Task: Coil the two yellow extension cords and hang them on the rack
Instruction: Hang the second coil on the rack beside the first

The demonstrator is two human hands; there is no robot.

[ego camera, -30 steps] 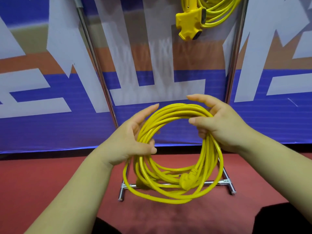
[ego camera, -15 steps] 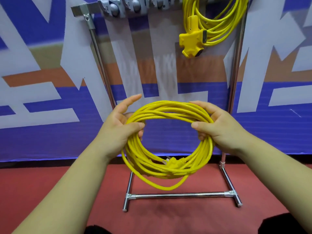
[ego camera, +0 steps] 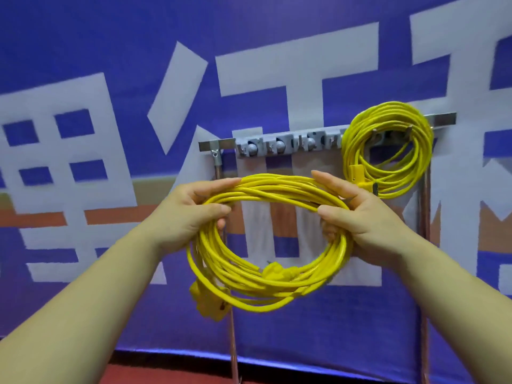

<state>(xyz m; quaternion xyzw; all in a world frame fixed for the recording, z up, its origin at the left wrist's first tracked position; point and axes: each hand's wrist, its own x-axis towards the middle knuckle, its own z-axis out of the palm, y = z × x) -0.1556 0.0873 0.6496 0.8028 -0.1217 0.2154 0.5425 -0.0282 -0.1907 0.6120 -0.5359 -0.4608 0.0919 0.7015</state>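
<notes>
Both hands (ego camera: 194, 212) (ego camera: 360, 214) around coiled yellow cord (ego camera: 266, 245), below rack (ego camera: 219, 145).

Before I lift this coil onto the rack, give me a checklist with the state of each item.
1. Both hands grip the held coil, left hand and right hand: ok.
2. Loops bundled together: ok.
3. Plug end dangles below the bundle: not ok.
4. First cord already hung at the right of the rack bar: ok.
5. Free holders left of it: ok.
6. Holder strength: cannot tell.
</notes>
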